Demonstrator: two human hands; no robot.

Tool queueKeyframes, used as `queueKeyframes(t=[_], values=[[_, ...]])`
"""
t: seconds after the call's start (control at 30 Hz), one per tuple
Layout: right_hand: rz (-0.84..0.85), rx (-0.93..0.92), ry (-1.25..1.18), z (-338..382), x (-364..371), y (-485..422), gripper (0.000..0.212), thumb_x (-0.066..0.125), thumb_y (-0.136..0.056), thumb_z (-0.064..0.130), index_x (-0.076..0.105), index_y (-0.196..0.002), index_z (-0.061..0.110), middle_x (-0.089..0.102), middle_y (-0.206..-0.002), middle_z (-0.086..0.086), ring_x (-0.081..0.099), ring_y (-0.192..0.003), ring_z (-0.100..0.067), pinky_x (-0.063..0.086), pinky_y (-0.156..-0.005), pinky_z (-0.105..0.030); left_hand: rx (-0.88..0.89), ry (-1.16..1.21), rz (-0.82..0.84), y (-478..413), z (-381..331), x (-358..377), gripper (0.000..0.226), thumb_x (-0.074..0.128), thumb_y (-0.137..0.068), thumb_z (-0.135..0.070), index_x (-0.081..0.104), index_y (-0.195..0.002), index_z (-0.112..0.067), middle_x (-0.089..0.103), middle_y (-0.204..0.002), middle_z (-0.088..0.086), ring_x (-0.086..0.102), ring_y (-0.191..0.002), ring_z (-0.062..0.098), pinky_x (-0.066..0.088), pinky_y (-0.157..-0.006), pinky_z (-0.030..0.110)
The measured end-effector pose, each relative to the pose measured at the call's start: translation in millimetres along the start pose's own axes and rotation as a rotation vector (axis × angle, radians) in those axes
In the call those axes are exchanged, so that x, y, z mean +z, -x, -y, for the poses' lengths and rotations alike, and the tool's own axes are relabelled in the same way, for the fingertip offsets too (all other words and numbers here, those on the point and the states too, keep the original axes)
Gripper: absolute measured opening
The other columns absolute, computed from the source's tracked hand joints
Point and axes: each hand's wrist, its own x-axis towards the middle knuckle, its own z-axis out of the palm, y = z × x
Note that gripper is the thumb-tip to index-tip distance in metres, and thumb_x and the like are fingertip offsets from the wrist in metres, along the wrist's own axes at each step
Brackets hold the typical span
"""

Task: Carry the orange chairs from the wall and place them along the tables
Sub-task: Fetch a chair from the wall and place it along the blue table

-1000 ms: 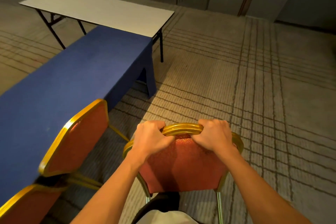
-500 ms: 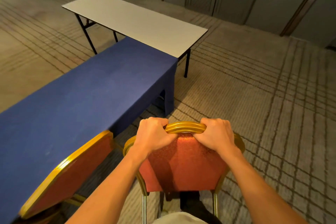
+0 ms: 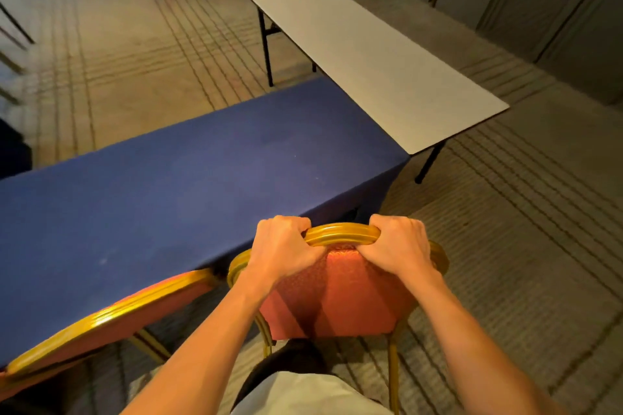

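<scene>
left hand (image 3: 283, 249), right hand (image 3: 397, 246) gripping first gold-framed orange chair (image 3: 337, 300) beside blue-clothed table (image 3: 185, 185), second orange chair (image 3: 111, 320) cropped, second table (image 3: 371, 61) white-topped

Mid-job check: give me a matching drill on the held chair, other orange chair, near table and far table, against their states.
1 held chair
2 other orange chair
3 near table
4 far table

A bare white top, black legs
B top rail gripped by left hand and right hand
C covered in blue cloth
D lower left, beside the near table

Pairs: 1-B, 2-D, 3-C, 4-A
</scene>
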Motion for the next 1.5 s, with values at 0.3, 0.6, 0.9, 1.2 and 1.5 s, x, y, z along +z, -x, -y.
queueKeyframes(t=[0.3,0.6,0.9,1.2,1.5], values=[[0.013,-0.263,0.013,25.9,30.7,-178.2,0.041,0.068,-0.076,0.052,0.045,-0.062,0.021,0.061,-0.063,0.001,0.058,-0.065,-0.027,0.032,-0.060,-0.032,-0.236,0.017,-0.117,-110.5,69.1,4.3,0.042,0.061,-0.063,-0.044,0.038,-0.054,-0.009,0.038,-0.044,0.004,0.046,-0.051,0.028,0.034,-0.050,0.034],[0.001,-0.423,-0.007,55.3,23.3,-277.7,0.041,0.069,-0.077,0.049,0.047,-0.060,0.019,0.053,-0.056,0.004,0.054,-0.058,-0.025,0.041,-0.057,-0.034,-0.335,0.035,-0.224,-167.5,95.5,-23.7,0.042,0.060,-0.063,-0.042,0.035,-0.053,-0.010,0.033,-0.043,0.002,0.042,-0.049,0.030,0.032,-0.050,0.035],[-0.028,-0.543,-0.079,49.6,45.8,-288.9,0.033,0.072,-0.073,0.046,0.053,-0.061,0.021,0.056,-0.059,0.006,0.055,-0.057,-0.023,0.035,-0.054,-0.030,-0.420,-0.053,-0.246,-166.6,100.7,-4.1,0.038,0.063,-0.063,-0.042,0.043,-0.057,-0.009,0.043,-0.048,0.003,0.045,-0.049,0.025,0.033,-0.048,0.034],[0.151,-0.562,-0.056,11.2,73.8,-255.6,0.027,0.060,-0.080,0.050,0.048,-0.072,0.026,0.053,-0.070,0.011,0.053,-0.070,-0.015,0.029,-0.057,-0.030,-0.550,-0.057,-0.128,-134.0,67.8,49.3,0.032,0.066,-0.065,-0.047,0.048,-0.065,-0.020,0.052,-0.061,-0.007,0.051,-0.059,0.016,0.041,-0.053,0.031],[0.288,-0.614,-0.149,-33.7,85.4,-189.0,0.033,0.059,-0.082,0.069,0.064,-0.101,0.043,0.066,-0.096,0.020,0.060,-0.091,-0.005,0.042,-0.067,-0.029,-0.522,-0.055,-0.051,-74.6,28.1,85.4,0.032,0.066,-0.071,-0.058,0.062,-0.093,-0.036,0.062,-0.085,-0.019,0.056,-0.082,0.006,0.048,-0.069,0.032]])
